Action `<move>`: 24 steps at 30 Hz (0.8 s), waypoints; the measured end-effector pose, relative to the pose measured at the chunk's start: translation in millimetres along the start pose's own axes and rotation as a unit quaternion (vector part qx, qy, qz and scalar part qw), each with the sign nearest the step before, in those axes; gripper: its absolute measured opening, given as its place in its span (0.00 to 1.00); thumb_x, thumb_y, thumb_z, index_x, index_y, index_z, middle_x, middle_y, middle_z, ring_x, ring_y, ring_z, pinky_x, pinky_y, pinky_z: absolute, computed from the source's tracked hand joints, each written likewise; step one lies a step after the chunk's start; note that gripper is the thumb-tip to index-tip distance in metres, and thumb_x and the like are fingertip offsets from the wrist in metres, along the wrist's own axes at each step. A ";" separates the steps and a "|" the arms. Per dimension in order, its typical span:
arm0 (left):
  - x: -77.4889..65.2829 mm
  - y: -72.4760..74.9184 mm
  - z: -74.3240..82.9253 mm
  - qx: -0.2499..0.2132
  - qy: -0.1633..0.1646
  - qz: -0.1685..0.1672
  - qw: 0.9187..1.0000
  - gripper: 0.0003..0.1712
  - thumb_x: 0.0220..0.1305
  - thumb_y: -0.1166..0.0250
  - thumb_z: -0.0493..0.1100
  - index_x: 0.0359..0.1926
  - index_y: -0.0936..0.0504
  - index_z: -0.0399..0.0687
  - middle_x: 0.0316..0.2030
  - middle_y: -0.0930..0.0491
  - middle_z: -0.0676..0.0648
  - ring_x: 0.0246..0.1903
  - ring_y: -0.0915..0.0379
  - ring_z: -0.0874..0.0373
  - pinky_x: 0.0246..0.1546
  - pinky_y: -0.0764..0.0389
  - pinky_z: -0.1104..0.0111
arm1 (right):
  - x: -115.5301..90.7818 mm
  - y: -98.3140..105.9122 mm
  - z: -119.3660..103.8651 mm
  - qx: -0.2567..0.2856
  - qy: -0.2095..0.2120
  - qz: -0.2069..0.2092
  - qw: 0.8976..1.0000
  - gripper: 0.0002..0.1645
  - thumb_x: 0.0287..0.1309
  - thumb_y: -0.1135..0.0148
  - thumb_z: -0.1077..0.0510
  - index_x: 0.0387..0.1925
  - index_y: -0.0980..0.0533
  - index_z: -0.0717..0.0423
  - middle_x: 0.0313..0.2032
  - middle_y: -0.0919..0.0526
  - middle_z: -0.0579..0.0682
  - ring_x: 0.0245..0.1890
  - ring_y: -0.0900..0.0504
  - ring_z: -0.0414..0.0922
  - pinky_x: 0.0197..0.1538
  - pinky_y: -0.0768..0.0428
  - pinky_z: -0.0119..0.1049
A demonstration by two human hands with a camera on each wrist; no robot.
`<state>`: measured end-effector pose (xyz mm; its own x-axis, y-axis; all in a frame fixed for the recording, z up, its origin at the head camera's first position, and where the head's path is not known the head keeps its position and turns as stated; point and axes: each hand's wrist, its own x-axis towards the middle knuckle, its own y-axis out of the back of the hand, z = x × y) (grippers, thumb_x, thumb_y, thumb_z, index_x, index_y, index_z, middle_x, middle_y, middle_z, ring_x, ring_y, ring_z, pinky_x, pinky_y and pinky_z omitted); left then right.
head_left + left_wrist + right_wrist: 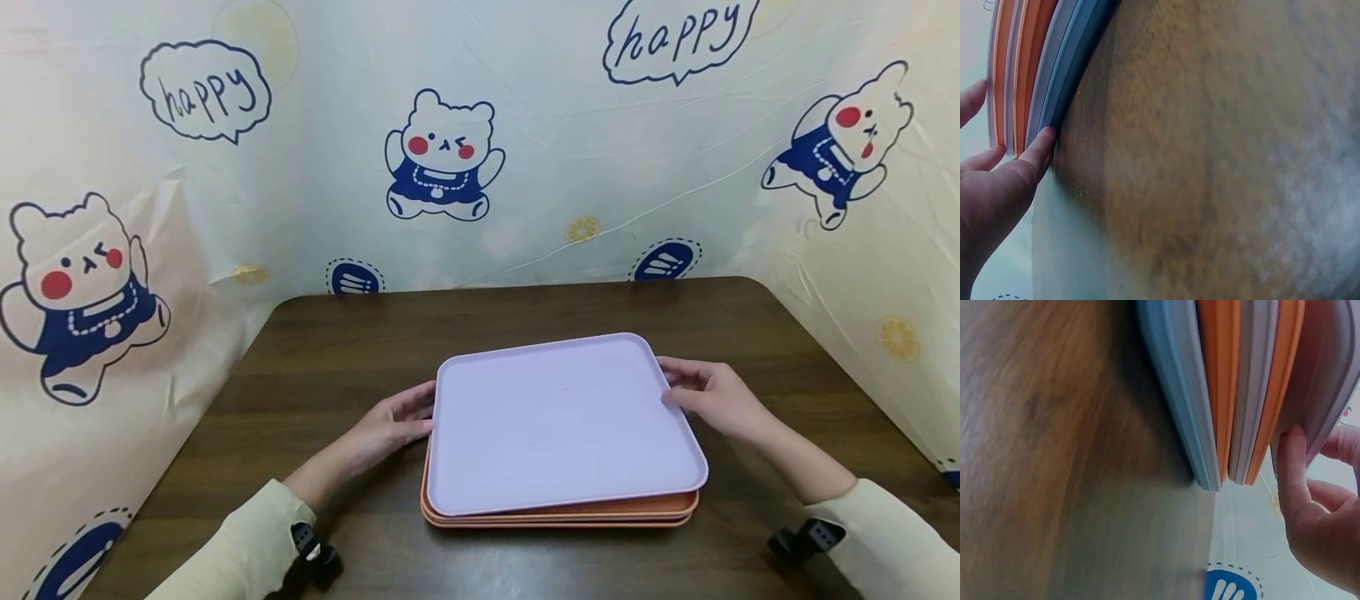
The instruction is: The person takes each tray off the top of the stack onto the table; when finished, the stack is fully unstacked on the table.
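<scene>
A lavender tray (562,425) lies skewed on top of a stack of several rectangular trays, its right side raised. Just under it shows an orange tray (645,505). My right hand (708,396) pinches the lavender tray's right edge between thumb and fingers; in the right wrist view a gap separates that tray (1335,362) from the orange one (1282,387) below. At the stack's left side, my left hand (386,429) rests extended fingers against the tray edges. Its wrist view shows orange, greyish and blue layers, with a blue tray (1082,59) at the bottom.
The stack stands on a dark brown wooden table (360,342) with rounded far corners. Behind and beside the table hangs a pale curtain (315,192) printed with bears and the word happy. Each sleeve has a dark wrist strap (303,540) with a camera.
</scene>
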<state>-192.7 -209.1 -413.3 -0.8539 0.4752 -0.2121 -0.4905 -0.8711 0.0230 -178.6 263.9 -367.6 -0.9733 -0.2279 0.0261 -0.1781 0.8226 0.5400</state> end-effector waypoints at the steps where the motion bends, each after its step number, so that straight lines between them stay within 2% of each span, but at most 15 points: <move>1: -0.1 0.0 -0.1 0.001 0.000 -0.001 1.000 0.44 0.65 0.34 0.43 0.75 0.47 0.46 0.74 0.49 0.44 0.70 0.45 0.47 0.61 0.33 0.61 | 0.1 0.6 0.1 0.019 -0.010 -0.002 1.000 0.32 0.62 0.37 0.61 0.64 0.33 0.70 0.51 0.22 0.67 0.40 0.19 0.49 0.39 0.16 0.37; 5: 0.4 0.1 -1.3 0.004 -0.003 -0.003 1.000 0.44 0.65 0.34 0.43 0.75 0.47 0.46 0.74 0.49 0.44 0.69 0.45 0.47 0.61 0.33 0.61 | 0.9 1.5 1.3 0.084 -0.042 -0.008 0.996 0.35 0.62 0.37 0.60 0.67 0.36 0.67 0.56 0.26 0.70 0.41 0.17 0.49 0.40 0.16 0.43; 8: 1.2 0.5 -2.4 0.008 -0.008 -0.006 1.000 0.44 0.65 0.35 0.43 0.75 0.47 0.46 0.74 0.49 0.43 0.70 0.46 0.46 0.62 0.34 0.60 | 2.9 1.4 3.7 0.112 -0.061 -0.010 0.992 0.36 0.62 0.36 0.60 0.67 0.36 0.67 0.57 0.27 0.70 0.40 0.17 0.47 0.41 0.16 0.43; 14: 3.2 1.0 -3.9 0.017 -0.014 -0.006 1.000 0.45 0.63 0.33 0.41 0.75 0.47 0.44 0.74 0.49 0.42 0.70 0.48 0.45 0.62 0.35 0.57 | 8.3 0.4 8.1 0.168 -0.097 -0.003 0.981 0.36 0.62 0.36 0.60 0.68 0.38 0.68 0.55 0.23 0.65 0.38 0.15 0.45 0.41 0.16 0.44; 22: 2.7 1.1 -4.2 0.030 -0.014 -0.001 0.999 0.45 0.63 0.33 0.41 0.75 0.47 0.45 0.74 0.49 0.42 0.70 0.47 0.44 0.62 0.35 0.56 | 15.1 -0.5 11.1 0.184 -0.100 0.008 0.978 0.35 0.63 0.38 0.60 0.68 0.38 0.67 0.53 0.21 0.58 0.38 0.16 0.43 0.41 0.16 0.42; 24: 3.5 1.3 -4.0 0.027 -0.016 -0.001 1.000 0.45 0.62 0.32 0.41 0.75 0.46 0.44 0.74 0.49 0.42 0.70 0.47 0.44 0.62 0.35 0.57 | 17.2 0.2 10.5 0.189 -0.103 0.013 0.976 0.35 0.64 0.38 0.60 0.68 0.38 0.67 0.51 0.19 0.53 0.38 0.16 0.42 0.41 0.16 0.41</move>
<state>-195.7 -209.1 -417.9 -0.8577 0.4811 -0.1813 -0.4999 -0.8628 0.0753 -196.8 265.6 -375.9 -0.9798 -0.1264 -0.1547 -0.1553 0.9691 0.1915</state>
